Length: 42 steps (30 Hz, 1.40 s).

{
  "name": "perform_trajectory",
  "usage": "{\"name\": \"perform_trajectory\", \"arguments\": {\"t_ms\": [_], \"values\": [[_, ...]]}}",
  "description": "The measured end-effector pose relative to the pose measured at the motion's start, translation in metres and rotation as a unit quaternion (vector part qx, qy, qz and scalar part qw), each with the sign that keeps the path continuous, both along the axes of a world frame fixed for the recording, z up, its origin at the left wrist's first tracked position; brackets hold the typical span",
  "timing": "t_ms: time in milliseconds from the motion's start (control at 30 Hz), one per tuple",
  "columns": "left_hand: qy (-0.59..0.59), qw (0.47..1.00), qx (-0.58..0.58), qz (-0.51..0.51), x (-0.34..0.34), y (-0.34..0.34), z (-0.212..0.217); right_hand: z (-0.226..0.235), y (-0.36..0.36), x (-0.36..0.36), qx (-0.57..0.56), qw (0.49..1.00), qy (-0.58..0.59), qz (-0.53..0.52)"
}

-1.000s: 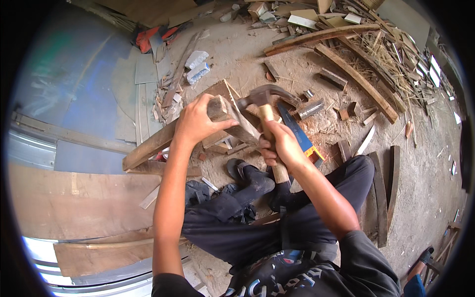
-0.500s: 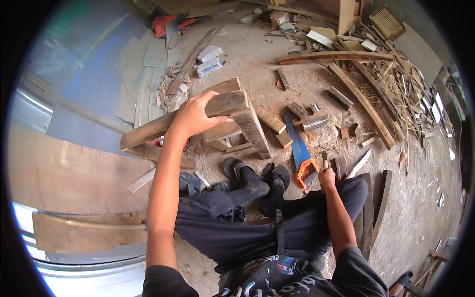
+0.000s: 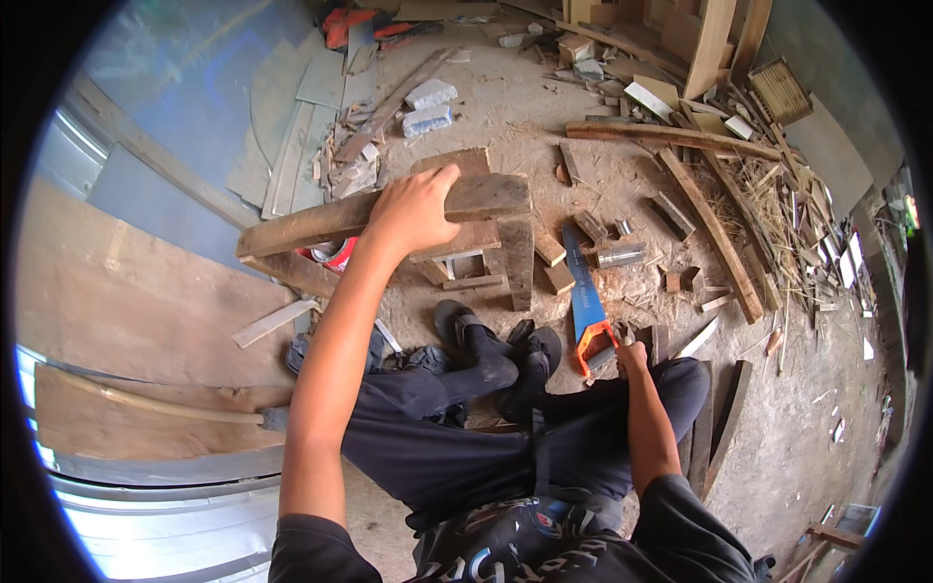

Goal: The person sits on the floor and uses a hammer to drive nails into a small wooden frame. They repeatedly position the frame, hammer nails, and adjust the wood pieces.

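Note:
My left hand (image 3: 413, 211) is wrapped over the top beam of a rough wooden frame (image 3: 311, 222), thumb on the near side and fingers across the top. The frame stands tilted in front of my feet, with one leg (image 3: 518, 262) pointing down at its right end. Beside my right knee, my right hand (image 3: 632, 357) is closed round a small tool or handle whose end shows above the fist; its kind is hidden. Just left of that fist, a handsaw (image 3: 586, 291) with a blue blade and orange handle lies on the floor.
Several wood offcuts (image 3: 671, 216) and a shiny metal cylinder (image 3: 620, 255) lie beyond the saw. A pale blade-like piece (image 3: 700, 338) is right of my hand. Long planks (image 3: 714, 233) and straw are farther right. A red can (image 3: 335, 255) sits behind the frame. A long-handled tool (image 3: 175, 401) lies left.
The frame's right end has swung to the right, and my left hand has moved right with it. My right hand stays closed by my knee, slightly lower. The view has shifted a little.

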State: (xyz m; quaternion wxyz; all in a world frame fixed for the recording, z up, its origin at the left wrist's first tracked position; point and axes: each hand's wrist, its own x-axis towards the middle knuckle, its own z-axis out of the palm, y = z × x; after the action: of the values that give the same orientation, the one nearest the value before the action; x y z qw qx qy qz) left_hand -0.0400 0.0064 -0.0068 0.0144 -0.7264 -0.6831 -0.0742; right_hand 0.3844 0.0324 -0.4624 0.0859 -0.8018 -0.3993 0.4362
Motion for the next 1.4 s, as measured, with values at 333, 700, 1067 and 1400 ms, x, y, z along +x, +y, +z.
{"name": "perform_trajectory", "arguments": {"t_ms": [333, 700, 1067, 1400], "values": [[-0.010, 0.999, 0.023, -0.037, -0.006, 0.010, -0.004, 0.007, -0.013, -0.007, 0.122, 0.978, -0.126, 0.115], [-0.007, 0.999, 0.017, -0.029, -0.008, 0.001, -0.003, 0.310, 0.007, -0.169, 0.536, 0.769, 0.251, 0.241], [-0.018, 0.998, 0.056, -0.034, 0.000, 0.008, -0.014, 0.348, 0.022, -0.253, 0.571, 0.729, 0.327, 0.189], [-0.028, 0.998, 0.035, -0.036, -0.006, 0.017, -0.010, 0.333, 0.048, -0.248, 0.525, 0.740, 0.356, 0.225]]}}
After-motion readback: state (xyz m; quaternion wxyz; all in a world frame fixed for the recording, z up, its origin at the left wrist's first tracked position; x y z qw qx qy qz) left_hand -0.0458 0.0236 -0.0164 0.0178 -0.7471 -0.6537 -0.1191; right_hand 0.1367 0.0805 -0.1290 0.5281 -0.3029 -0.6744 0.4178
